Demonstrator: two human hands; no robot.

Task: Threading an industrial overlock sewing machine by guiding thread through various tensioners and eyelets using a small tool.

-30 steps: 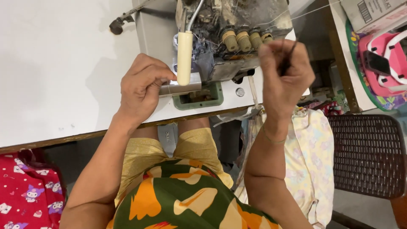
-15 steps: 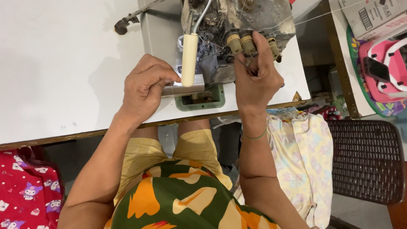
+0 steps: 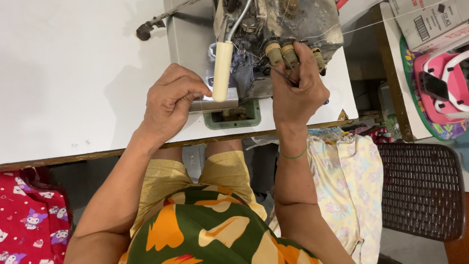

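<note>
A worn, grey sewing machine (image 3: 293,19) stands on the white table (image 3: 73,73). My left hand (image 3: 168,102) rests at the table's front edge, fingertips pinched together against the machine's small metal plate (image 3: 215,104), just beside a cream tube (image 3: 222,68) hanging from a flexible metal hose. Whether thread lies between those fingers is too fine to tell. My right hand (image 3: 298,93) is up at the row of beige tension knobs (image 3: 281,51), closed on thin dark tweezers (image 3: 281,76) whose tip points toward the knobs.
A green-rimmed opening (image 3: 232,117) sits in the table under the plate. Pale floral cloth (image 3: 347,186) hangs at my right, beside a brown woven chair (image 3: 420,190). Red printed cloth (image 3: 29,220) lies at lower left. A pink object (image 3: 439,83) and a cardboard box (image 3: 425,19) are at far right.
My right hand, with the tweezers, has come down and left from raised in the air to the tension knobs. My left hand has stayed pinched at the metal plate.
</note>
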